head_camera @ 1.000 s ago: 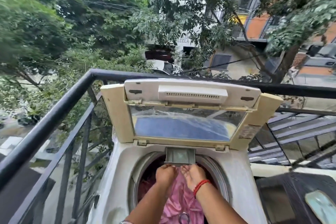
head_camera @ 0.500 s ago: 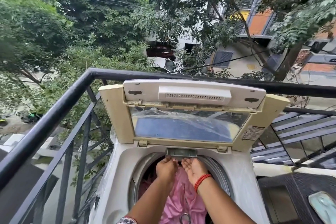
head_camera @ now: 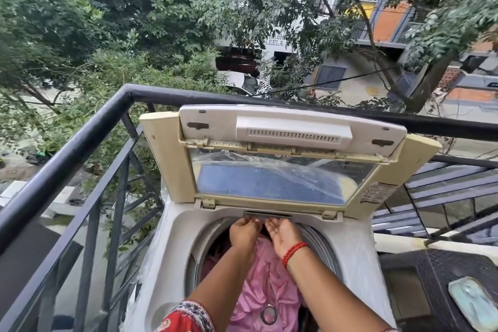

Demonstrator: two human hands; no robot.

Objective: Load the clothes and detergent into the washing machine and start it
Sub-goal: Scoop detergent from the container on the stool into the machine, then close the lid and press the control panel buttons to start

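Observation:
A white top-load washing machine [head_camera: 172, 250] stands on a balcony with its cream lid [head_camera: 272, 178] raised upright. Pink clothes [head_camera: 258, 280] fill the round tub, and a metal ring [head_camera: 269, 314] lies on them. A grey detergent drawer [head_camera: 266, 213] sits at the tub's back rim, almost flush with the housing. My left hand [head_camera: 244, 232] and my right hand [head_camera: 283, 234] reach side by side over the clothes, with their fingertips against the drawer's front. Neither hand holds anything. A red thread band circles my right wrist.
A black metal railing [head_camera: 80, 143] runs along the left side and behind the machine, with trees and a street below. A dark textured surface [head_camera: 431, 277] with a pale blue object [head_camera: 474, 304] on it is at the right, close to the machine.
The grey drawer stuck out over the tub one second ago; it has slid back into the housing as both hands moved forward with it. The view has tilted slightly.

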